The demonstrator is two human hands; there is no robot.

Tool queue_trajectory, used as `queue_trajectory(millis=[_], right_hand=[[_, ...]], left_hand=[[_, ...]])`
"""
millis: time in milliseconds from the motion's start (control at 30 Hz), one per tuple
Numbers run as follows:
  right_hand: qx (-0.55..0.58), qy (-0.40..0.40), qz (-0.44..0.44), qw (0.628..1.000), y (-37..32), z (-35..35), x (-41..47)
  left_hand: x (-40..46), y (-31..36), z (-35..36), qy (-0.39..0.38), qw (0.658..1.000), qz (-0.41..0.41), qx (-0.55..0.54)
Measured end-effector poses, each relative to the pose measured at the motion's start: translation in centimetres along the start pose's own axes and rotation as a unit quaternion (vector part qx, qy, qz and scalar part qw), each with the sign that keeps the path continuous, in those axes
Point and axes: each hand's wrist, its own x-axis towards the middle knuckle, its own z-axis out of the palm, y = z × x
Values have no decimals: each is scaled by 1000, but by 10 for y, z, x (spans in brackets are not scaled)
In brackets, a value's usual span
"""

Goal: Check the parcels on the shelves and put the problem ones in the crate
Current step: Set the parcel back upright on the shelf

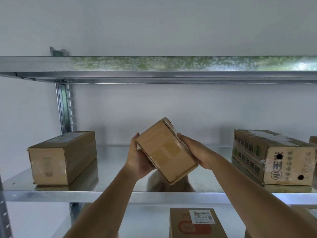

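Galvanized steel shelf [106,169], left hand [139,160] and right hand [197,152] gripping tilted, tape-glossed cardboard parcel [166,152]

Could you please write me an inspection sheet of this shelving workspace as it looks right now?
Surface: galvanised middle shelf, shiny, reflecting the parcels; top shelf shows nothing on it from here.
Job's things: small taped parcel held tilted above the middle shelf; plain brown parcel at left; printed parcel with two round holes at right; labelled parcel on the lower shelf. Crate: nothing seen.
Clutter: nothing seen.
Hands: left hand grips the small parcel's left side; right hand grips its right side, fingers hidden behind it.
Cables: nothing seen.
Surroundings: white wall; slotted upright.
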Motion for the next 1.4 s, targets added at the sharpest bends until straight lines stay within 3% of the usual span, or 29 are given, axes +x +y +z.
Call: queue_trajectory(millis=[167, 367, 533, 733, 967, 1167, 1400], right_hand=[[-85, 27, -31, 996, -4, -5, 15], [-185, 21, -32, 982, -7, -6, 31], [-201, 1, -66, 977, -11, 4, 39], [-241, 44, -6, 970, -9, 1, 44], [-109, 53, 78, 990, 8, -15, 54], [-96, 31, 102, 990, 1, -22, 54], [-64, -29, 197, 978, -8, -31, 63]], left_hand=[[9, 0, -20, 64, 998, -1, 24], [9, 5, -48, 114, 979, -48, 159], [9, 12, -46, 120, 953, -42, 275], [13, 30, -36, 172, 939, -60, 291], [21, 44, -22, 163, 913, -111, 356], [29, 56, -15, 154, 888, -151, 406], [49, 66, -10, 157, 855, -209, 448]])
